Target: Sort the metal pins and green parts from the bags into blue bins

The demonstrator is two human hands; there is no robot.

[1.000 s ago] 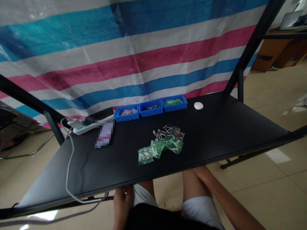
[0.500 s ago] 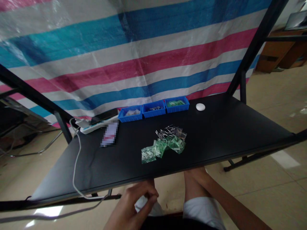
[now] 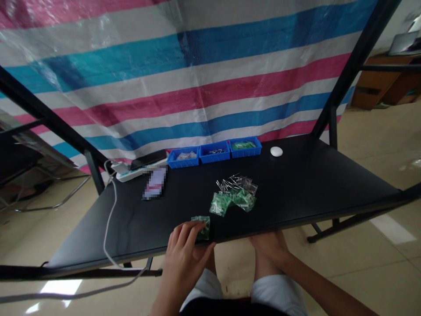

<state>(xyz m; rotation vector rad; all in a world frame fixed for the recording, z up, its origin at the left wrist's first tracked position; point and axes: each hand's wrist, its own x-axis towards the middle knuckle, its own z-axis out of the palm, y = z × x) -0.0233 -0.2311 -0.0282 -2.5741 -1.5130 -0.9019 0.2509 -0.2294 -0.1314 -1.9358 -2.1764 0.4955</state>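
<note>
My left hand is at the table's front edge, its fingertips on top of a small green clear bag with small pieces inside. The thumb stays apart, lower, by the edge; part of the bag is hidden under the fingers. My right hand rests on my leg below the table edge, its fingers mostly hidden. Farther in lie other green bags, touching a loose pile of thin metal pins, which look like rivets. Clear bags lie at the pile's right side.
Three blue bins stand in a row at the back. To their right is a white oval object. A blurred-out phone-like item, a power strip and a white cable are on the left. A striped sheet hangs behind.
My left hand has come up from below the table onto the leftmost green bag. That bag has slid toward the front edge, apart from the others. My right hand stays on the leg.
</note>
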